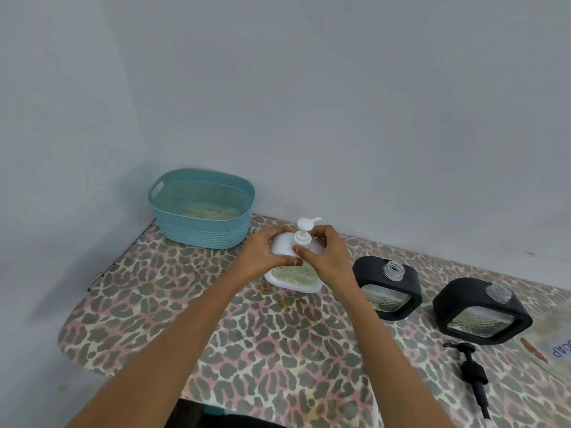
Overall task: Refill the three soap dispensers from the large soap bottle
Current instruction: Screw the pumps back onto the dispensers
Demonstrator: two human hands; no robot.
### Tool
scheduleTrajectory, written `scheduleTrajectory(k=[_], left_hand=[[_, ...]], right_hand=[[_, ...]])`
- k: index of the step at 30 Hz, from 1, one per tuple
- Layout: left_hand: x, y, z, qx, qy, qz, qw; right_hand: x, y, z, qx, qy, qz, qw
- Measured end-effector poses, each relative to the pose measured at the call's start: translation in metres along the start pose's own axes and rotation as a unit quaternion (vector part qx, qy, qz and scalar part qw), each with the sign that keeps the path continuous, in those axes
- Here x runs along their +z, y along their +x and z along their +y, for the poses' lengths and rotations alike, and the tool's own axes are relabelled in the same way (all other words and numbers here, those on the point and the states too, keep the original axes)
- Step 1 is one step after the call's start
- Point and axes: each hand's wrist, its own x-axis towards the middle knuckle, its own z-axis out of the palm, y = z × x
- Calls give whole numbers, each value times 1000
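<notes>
Three soap dispensers: one white dispenser [293, 278] and two black, the middle black dispenser [387, 288] and the right black dispenser [482, 313], each with one bare threaded neck. Two pumps: one white pump [304, 231] on the white dispenser, one black pump [472, 375] lying loose on the cover. One teal basket [202, 227], one leopard-print table cover [247, 350], two hands, left hand [265, 251] and right hand [327, 257], plus one partly seen labelled soap container [560, 350] at the right edge.

Upside-down letters "OAP" on white label [563, 351], cut by right edge.
</notes>
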Motion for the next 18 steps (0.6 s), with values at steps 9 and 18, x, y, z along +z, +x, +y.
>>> scheduleTrajectory(k=[9, 18], left_hand=[[0, 0, 1, -6, -21, -3, 1000], [0, 0, 0, 2, -13, -3, 1000]], right_hand=[[-2, 2, -1, 6, -31, -55, 998], [-5, 9, 5, 6, -43, -44, 998]])
